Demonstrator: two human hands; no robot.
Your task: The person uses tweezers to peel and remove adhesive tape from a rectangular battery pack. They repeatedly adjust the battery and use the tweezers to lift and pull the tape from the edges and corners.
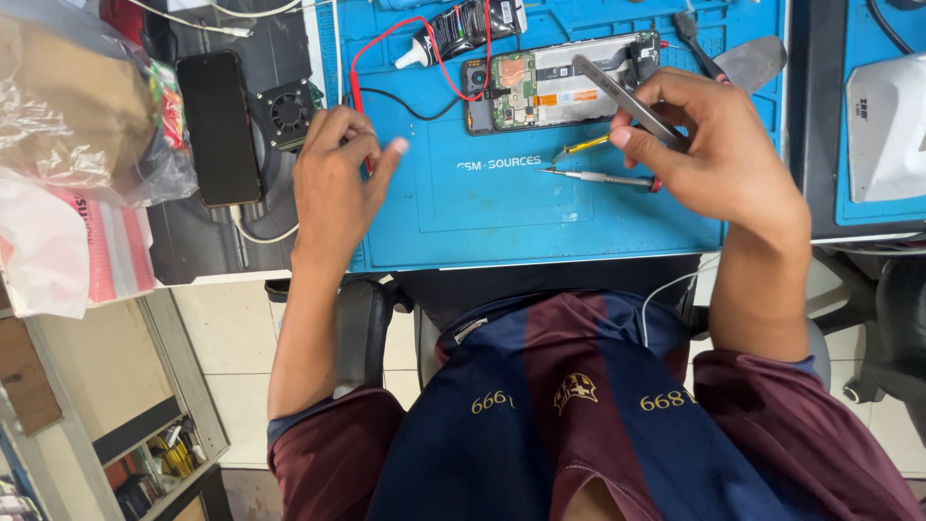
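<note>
An opened phone [559, 82] with bare circuit boards lies on a blue work mat [502, 207]. My right hand [704, 145] grips metal tweezers [617, 92], their tips over the phone's upper right part. My left hand [338, 174] rests at the mat's left edge, pinching a red probe [367, 166] whose red wire [386, 43] loops up toward the phone. A black wire [415, 108] runs into the phone's left end. A screwdriver with a red collar [603, 178] and a yellow-handled tool [582, 147] lie on the mat below the phone.
A black phone [219, 125] and a small black fan [287, 113] lie left of the mat. Plastic bags [77, 125] fill the far left. A white device [887, 125] sits on a second blue mat at right. A glue tube [463, 27] lies above the phone.
</note>
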